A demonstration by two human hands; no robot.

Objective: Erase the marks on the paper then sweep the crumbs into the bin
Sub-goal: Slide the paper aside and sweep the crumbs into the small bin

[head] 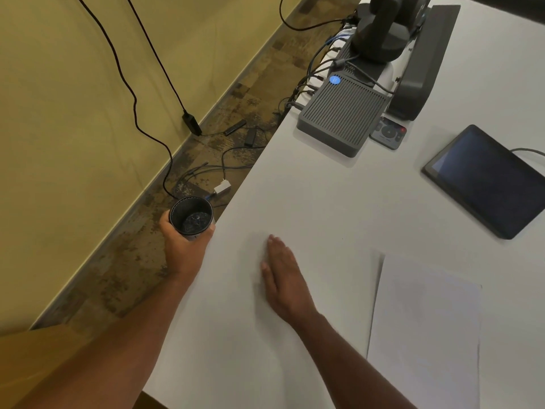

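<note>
Sweeping step | left hand (184, 246) grips bin (192, 215) at desk (295, 178) edge | right hand (281, 273) flat, fingers straight | next: likely push crumbs leftward into bin

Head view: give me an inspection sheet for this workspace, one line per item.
Surface: white table; crumbs too small to tell.
Job's things: paper flat on the table, no marks visible; dark bin held at the table's left edge, off the table.
Clutter: grey box, remote, tablet, dark device at the far end.
Hands: left hand grips the bin; right hand flat on the table, fingers straight, left of the paper.
Cables: black cables down the wall; more on the floor and plugged in behind the box.
Surroundings: yellow wall, patterned floor.
</note>
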